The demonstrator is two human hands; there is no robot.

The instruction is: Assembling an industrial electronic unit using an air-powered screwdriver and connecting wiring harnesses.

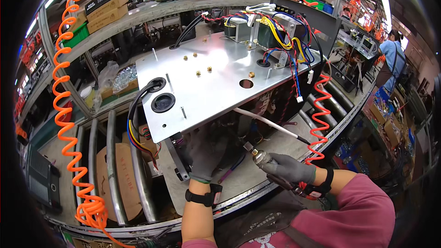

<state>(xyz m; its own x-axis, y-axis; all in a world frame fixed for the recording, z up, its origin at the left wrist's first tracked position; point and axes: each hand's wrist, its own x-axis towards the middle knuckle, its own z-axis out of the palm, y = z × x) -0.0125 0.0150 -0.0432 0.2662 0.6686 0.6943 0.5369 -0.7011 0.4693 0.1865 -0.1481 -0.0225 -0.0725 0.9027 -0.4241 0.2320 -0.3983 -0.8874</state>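
Note:
A large silver sheet-metal panel (pixel 220 69) forms the top of an open unit in front of me. Several brass fittings, upright studs and round black grommets (pixel 163 103) are on it. My left hand (pixel 206 154), in a grey glove, reaches under the panel's near edge; its fingers are hidden in shadow. My right hand (pixel 291 169), also gloved, is closed around a metal driver (pixel 262 157) with a socket tip pointing up and left, below the panel. A white cable (pixel 271 124) with a dark end sticks out of the unit above the driver.
Bundled coloured wires and transformers (pixel 271 32) stand on the panel's far right. Coiled orange hoses hang left (pixel 64 110) and right (pixel 321 115). Metal rollers (pixel 112 170) lie at the left. Cardboard boxes (pixel 108 11) sit on a shelf. A person (pixel 392 59) works at the far right.

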